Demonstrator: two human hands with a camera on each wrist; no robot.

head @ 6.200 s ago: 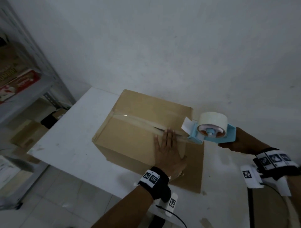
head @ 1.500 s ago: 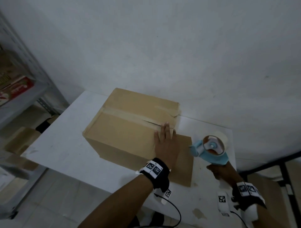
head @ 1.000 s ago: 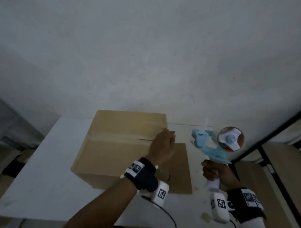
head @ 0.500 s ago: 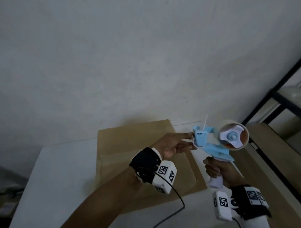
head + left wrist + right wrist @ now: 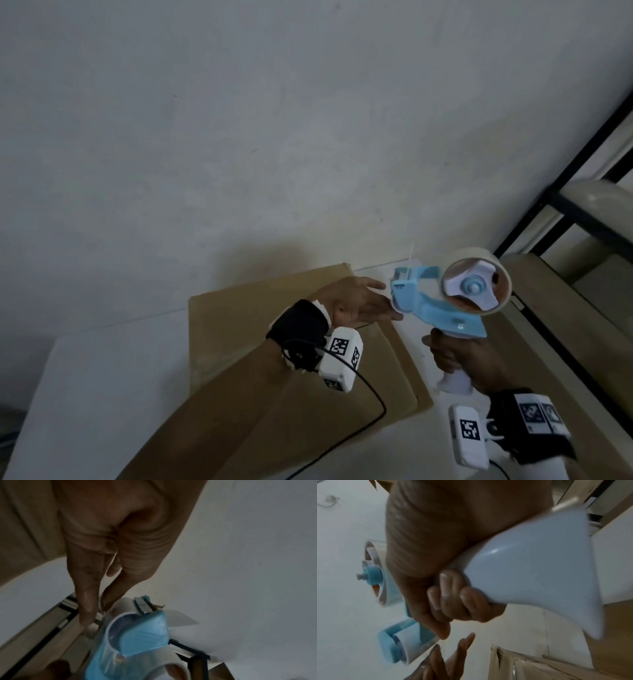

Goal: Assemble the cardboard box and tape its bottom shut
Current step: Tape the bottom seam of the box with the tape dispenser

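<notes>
The brown cardboard box [image 5: 239, 325] lies on the white table [image 5: 85, 394], flaps closed and a strip of tape [image 5: 515, 668] along its seam. My right hand [image 5: 448, 356] grips the white handle [image 5: 530, 561] of the blue tape dispenser [image 5: 435, 308], held upright above the box's right end with its tape roll [image 5: 476, 287] on the right. My left hand [image 5: 387, 298] is raised off the box. Its straight fingers [image 5: 85, 608] touch the dispenser's front roller [image 5: 123, 609], just below the cutter. A loose tape end [image 5: 409, 255] sticks up from the front.
A pale wall [image 5: 274, 137] rises right behind the table. To the right stand a black metal frame [image 5: 565, 192] and a light wooden surface [image 5: 548, 325]. A black cable [image 5: 359, 428] runs from my left wrist unit across the box.
My left hand has lifted off the box and reached to the dispenser's front. My right hand has raised the dispenser upright. The view has swung to the right.
</notes>
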